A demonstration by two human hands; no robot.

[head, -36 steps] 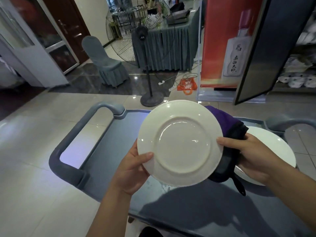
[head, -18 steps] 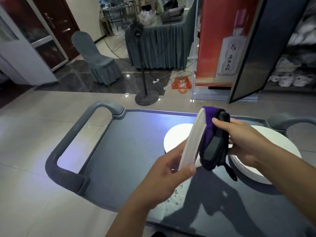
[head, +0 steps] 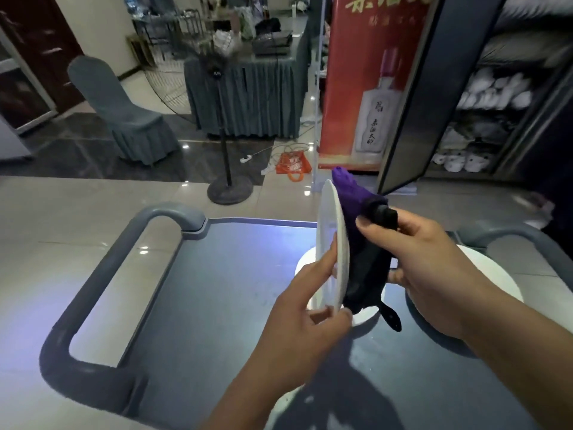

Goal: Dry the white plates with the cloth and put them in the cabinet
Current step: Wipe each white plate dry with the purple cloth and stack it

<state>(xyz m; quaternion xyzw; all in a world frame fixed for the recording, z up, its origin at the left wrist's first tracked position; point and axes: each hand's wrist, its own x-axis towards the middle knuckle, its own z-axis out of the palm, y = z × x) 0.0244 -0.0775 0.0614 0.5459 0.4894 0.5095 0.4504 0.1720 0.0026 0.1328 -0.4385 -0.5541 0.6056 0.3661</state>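
L hand (head: 305,328) is pinching the bottom rim of 1 white plate (head: 336,243), thumb on the near edge & fingers (head: 325,262) lying up its left face, holding it edge-on above the grey cart surface (head: 217,290). R hand (head: 424,262) is gripping the purple & black cloth (head: 362,243) w/ curled fingers, pressing it against the plate's right face. More white plates (head: 493,274) are lying on the surface behind the hands, & the open cabinet (head: 496,97) is standing at far right.
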